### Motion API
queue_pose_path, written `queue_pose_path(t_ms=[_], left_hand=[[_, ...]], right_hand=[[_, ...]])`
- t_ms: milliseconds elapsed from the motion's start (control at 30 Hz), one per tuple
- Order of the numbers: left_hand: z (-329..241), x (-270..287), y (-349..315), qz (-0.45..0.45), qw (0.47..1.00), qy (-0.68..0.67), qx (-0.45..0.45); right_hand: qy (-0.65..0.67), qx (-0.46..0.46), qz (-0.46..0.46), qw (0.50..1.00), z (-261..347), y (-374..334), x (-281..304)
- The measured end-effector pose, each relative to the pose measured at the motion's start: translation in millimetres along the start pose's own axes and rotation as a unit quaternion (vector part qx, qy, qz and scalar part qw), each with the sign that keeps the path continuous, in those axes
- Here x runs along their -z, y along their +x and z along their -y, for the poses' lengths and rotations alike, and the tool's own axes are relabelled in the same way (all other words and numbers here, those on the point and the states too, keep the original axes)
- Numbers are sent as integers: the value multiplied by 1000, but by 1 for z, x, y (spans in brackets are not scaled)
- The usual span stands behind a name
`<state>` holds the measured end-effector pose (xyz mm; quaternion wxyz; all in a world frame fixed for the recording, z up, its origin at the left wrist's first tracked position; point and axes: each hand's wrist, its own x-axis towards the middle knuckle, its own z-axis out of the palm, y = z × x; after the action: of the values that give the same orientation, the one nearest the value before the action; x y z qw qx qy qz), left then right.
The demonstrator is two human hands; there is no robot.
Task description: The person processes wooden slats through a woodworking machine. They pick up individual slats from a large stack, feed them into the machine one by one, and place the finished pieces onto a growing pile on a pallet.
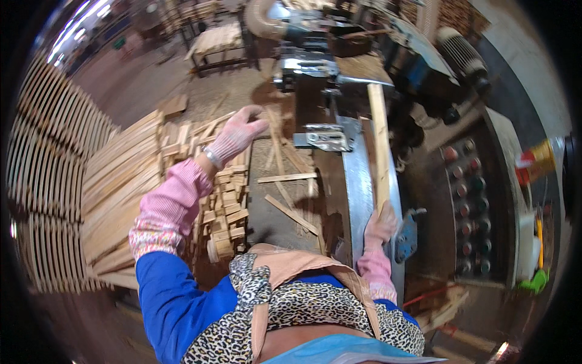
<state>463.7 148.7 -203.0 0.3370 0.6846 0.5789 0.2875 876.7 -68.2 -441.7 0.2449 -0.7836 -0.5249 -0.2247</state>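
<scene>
Offcuts (227,209) heaped beside left grip (239,130), slats (115,176) behind

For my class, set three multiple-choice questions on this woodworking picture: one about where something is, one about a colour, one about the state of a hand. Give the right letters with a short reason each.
1. Where does the long wooden strip lie?
A. On the metal machine bed, by the right hand
B. On the floor behind the person
C. On top of the stacked slats at the left

2. What colour are the work gloves?
A. Green
B. Pink
C. Black

3. What is the left hand doing?
A. Gripping a hammer
B. Resting in a pocket
C. Reaching out, fingers spread, over the pile of small wood pieces

Answers:
1 A: the strip runs along the machine bed, its near end at the right hand.
2 B: both gloves show pink.
3 C: the hand is stretched out open above the pile, holding nothing.
</scene>
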Motion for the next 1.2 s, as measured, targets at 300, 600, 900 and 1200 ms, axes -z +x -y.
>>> queue_pose_path(t_ms=[300,600,900,1200], left_hand=[[109,183,59,-146,950,275,20],[256,327,36,-62,897,402,172],[198,353,10,53,887,409,209],[128,291,-20,-155,714,641,-235]], right_hand=[[37,-70,79,994,15,4,-19],[-269,-256,338,865,-34,-184,199],[-38,-329,190,924,43,-67,58],[29,-246,447,859,124,103,2]])
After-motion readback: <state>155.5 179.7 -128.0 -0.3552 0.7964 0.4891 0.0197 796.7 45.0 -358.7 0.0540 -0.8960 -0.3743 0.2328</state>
